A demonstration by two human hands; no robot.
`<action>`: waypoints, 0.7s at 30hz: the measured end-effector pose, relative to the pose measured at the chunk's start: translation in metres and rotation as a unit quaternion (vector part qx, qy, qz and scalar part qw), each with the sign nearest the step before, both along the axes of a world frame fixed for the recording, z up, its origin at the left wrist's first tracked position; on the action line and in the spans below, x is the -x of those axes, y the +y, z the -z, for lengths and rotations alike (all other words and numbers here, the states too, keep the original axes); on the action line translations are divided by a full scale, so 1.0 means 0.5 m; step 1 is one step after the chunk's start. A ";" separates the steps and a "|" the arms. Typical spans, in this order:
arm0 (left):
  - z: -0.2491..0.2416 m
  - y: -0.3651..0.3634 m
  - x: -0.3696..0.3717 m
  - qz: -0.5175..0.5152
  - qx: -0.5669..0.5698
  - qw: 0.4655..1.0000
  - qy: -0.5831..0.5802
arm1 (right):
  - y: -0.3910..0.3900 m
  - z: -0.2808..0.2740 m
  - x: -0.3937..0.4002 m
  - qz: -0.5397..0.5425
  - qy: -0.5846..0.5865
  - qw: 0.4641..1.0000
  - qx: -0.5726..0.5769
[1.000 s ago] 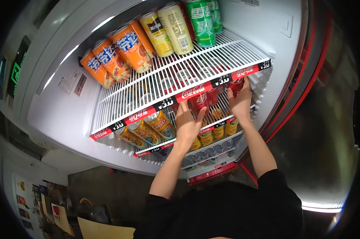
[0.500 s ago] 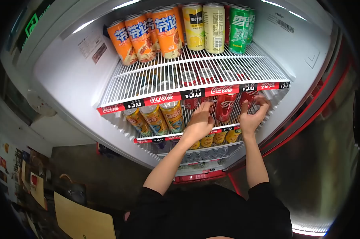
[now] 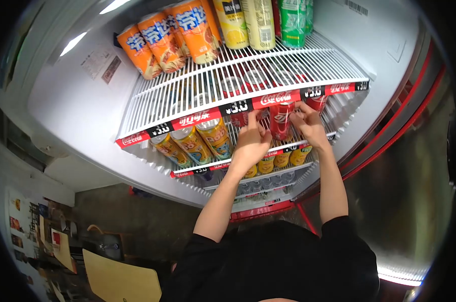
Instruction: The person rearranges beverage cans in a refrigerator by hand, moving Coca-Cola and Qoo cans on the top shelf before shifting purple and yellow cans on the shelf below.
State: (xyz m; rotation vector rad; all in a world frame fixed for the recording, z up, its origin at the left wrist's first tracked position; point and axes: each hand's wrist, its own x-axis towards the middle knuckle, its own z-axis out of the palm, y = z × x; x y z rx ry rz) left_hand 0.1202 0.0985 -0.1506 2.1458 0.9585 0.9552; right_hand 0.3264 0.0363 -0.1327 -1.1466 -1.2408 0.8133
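A red Coca-Cola can stands upright at the front of the second shelf, between my two hands. At its right side is my right hand, with bent thumb and fingers against the can's edge. My left hand is just left of the can, fingers stretched upward and apart, with no can visibly gripped. Partly behind those fingers, further back, is another red can. One more red can stands to the right, beyond my right hand.
Yellow cans line the shelf's left part. Above, a white wire shelf with a red price strip carries orange cans, pale yellow cans and green cans. Yellow-capped bottles sit below. A chair is at lower left.
My right hand has moved left from the right-hand red can to the middle one. My left hand stays beside the middle can. The view has tilted and shifted.
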 end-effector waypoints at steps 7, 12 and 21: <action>-0.023 -0.016 -0.001 -0.045 0.013 0.998 -0.030 | 0.004 0.001 0.011 0.040 -0.106 0.993 0.033; -0.010 -0.001 0.001 -0.037 -0.009 0.999 0.037 | 0.006 0.006 0.011 0.041 -0.141 0.989 0.021; -0.008 -0.002 -0.001 -0.023 -0.017 0.998 0.060 | 0.003 -0.007 0.014 0.039 -0.233 0.971 0.037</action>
